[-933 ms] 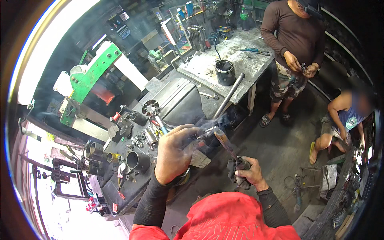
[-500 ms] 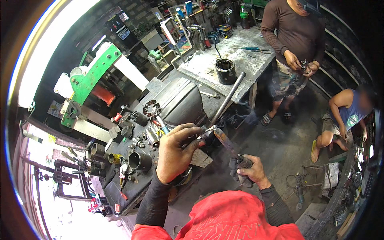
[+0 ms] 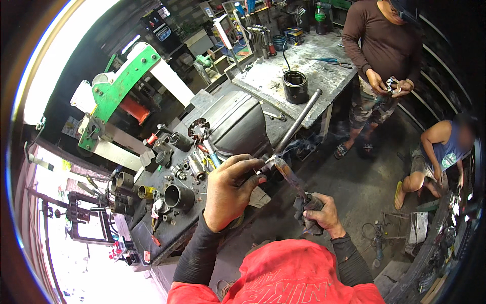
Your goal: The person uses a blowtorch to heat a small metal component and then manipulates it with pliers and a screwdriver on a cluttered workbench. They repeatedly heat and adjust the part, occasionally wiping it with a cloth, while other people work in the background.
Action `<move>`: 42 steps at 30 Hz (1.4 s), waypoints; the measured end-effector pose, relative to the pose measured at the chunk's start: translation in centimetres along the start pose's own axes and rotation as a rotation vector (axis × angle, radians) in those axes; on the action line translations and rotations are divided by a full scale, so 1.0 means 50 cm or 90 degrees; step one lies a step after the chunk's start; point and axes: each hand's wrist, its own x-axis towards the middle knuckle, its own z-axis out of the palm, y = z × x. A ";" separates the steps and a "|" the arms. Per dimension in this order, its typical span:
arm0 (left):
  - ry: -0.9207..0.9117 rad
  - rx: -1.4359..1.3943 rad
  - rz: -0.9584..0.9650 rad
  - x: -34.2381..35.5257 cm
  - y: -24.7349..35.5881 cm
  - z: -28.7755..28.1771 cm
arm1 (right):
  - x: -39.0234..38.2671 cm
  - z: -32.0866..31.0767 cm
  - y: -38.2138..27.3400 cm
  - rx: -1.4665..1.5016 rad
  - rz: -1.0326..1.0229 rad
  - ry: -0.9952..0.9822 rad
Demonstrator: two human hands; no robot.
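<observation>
My left hand is raised in front of me, thumb and fingers pinched on a short, thin, silvery rod. The rod's far end meets the tip of a metal bar tool with heat-tinted, brownish sides, and whitish smoke drifts off there. My right hand grips this tool by its dark handle, around which a dirty grey rag is bunched. Just beyond the tip, a long steel pipe slants up past the bench corner. What lies behind my left fingers is hidden.
A dark bench on the left carries metal cylinders and loose parts. Farther off, a worktable holds a black can. A standing person handles a metal part; another person crouches at the right. A green press frame stands left.
The rod and the tool tip stay together, with both hands nearly still. The view has shifted slightly. The standing person's hands have turned the metal part.
</observation>
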 end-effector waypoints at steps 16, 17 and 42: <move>0.036 0.016 0.001 -0.039 -0.023 -0.015 | 0.016 0.039 0.019 -0.023 0.005 -0.018; 0.038 0.018 0.003 -0.041 -0.025 -0.016 | 0.015 0.040 0.017 -0.044 -0.003 -0.011; 0.057 0.071 0.010 -0.081 -0.074 -0.084 | 0.015 0.099 0.019 -0.013 0.014 -0.049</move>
